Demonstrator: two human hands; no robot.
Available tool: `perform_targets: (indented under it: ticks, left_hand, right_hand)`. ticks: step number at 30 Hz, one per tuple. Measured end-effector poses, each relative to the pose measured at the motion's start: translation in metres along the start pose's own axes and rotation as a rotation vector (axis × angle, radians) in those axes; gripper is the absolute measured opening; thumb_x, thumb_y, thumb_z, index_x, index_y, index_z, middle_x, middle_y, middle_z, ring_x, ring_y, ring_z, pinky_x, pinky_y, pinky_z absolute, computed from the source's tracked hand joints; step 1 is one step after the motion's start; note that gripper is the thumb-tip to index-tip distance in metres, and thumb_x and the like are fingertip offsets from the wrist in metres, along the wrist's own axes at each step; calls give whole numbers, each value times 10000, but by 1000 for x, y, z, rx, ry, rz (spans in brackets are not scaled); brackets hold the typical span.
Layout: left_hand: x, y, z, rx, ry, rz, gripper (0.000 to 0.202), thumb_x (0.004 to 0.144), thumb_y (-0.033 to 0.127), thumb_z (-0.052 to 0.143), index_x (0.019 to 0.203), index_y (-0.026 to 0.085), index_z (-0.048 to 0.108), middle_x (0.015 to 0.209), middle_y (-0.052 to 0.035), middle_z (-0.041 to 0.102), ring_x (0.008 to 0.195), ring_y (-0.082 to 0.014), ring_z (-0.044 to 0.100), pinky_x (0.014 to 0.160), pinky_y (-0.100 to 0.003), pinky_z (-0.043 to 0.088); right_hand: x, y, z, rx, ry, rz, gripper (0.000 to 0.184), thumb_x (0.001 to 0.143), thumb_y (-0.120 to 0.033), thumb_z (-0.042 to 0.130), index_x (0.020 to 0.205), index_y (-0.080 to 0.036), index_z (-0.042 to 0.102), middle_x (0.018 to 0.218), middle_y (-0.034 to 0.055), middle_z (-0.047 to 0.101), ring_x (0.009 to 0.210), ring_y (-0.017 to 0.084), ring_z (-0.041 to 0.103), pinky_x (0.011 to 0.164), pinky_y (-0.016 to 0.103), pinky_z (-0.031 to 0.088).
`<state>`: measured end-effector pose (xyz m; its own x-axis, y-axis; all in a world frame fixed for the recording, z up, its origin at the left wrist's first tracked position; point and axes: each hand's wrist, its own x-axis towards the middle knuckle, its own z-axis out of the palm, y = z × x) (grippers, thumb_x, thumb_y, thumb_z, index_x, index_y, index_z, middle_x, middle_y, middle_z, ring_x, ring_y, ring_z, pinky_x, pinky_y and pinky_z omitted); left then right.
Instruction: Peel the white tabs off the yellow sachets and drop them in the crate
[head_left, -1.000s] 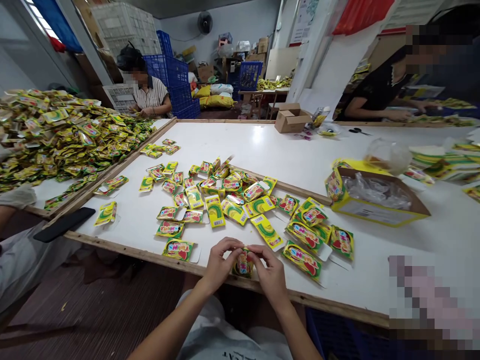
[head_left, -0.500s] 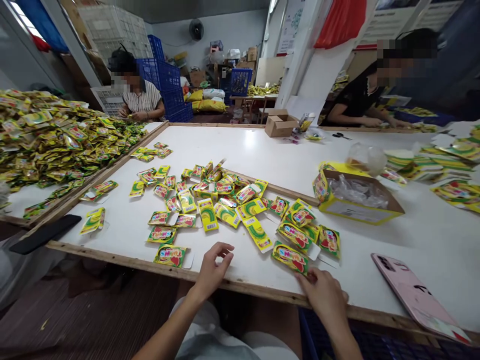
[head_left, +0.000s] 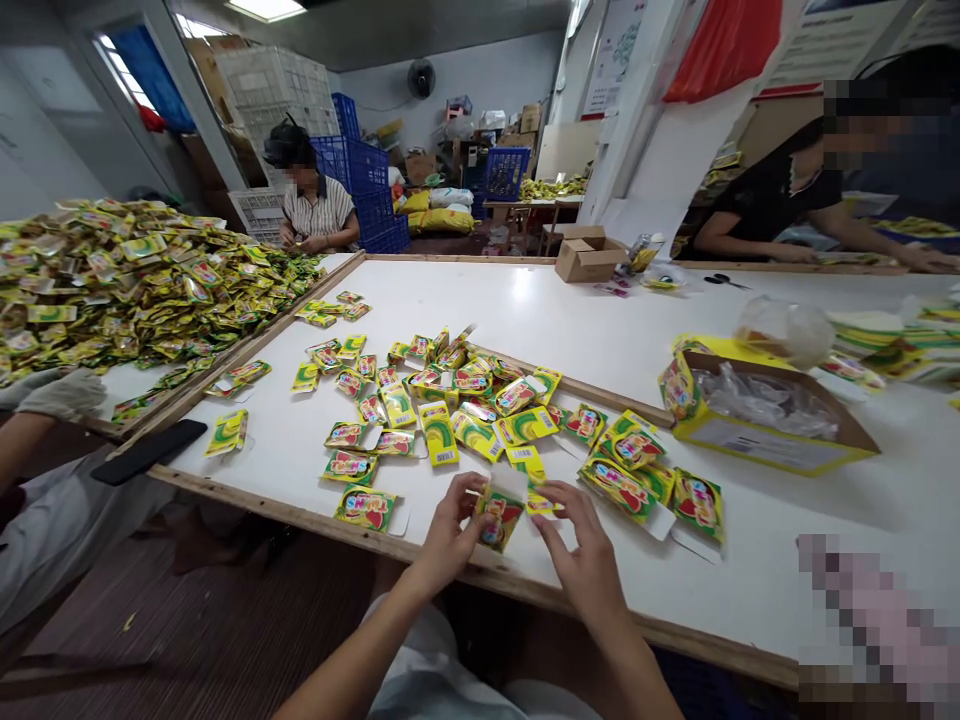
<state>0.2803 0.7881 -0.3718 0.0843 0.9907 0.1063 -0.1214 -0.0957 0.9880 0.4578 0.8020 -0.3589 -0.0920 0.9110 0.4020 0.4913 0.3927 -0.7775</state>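
I see a white tabletop (head_left: 435, 295) with wooden edging (head_left: 255, 507). Beyond the left hand (head_left: 454, 525), small yellow-green cartons (head_left: 439, 432) lie scattered; far to its left, a black phone (head_left: 150, 452) lies over the edging. Farther out, right of the right hand (head_left: 589, 540), sit an open yellow box (head_left: 765, 440) and black scissors (head_left: 724, 281).

The nearest packet (head_left: 501, 522) from the right-hand pile is now in the left hand (head_left: 450, 532), which was empty. The right hand (head_left: 589, 548) has moved in just beside it.

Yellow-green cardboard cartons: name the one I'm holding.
The yellow-green cardboard carton pinched in your left hand, pale flap raised; nearby cartons lie on the white table.
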Motion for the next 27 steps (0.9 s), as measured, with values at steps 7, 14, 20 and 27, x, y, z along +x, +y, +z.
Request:
perform_targets:
  ticks: [7,14,20,27]
  left_hand:
    - [-4,-4,-12,62,-40,-21,316,837,231,615,1143,232,537,1040,-53,580,874,-171,626,733,-275,519]
    - [11,5,-19,134,13,84,163,837,233,610,995,193,616,1061,-74,618,1032,-207,599,897,-334,495]
    - [9,14,-20,306,-7,164,133,838,256,623,932,176,676,950,-77,660,925,-205,617,844,-336,494]
    - [8,19,-12,356,86,164,118,838,256,621,872,179,704,852,-62,668,832,-192,620,760,-303,489]
  right_hand:
    - [-11,7,24,194,-88,144,266,862,-420,571,1015,-213,637,953,72,686,812,209,648,753,338,533]
    - [6,3,35,273,-75,134,208,869,-387,567,958,-216,643,950,68,687,926,227,638,831,356,506]
    - [4,-2,35,269,-94,67,183,857,-365,592,912,-217,684,977,74,697,952,231,638,844,371,508]
    - [0,-10,35,224,-11,107,213,857,-392,591,882,-199,676,887,70,698,820,215,642,750,341,517]
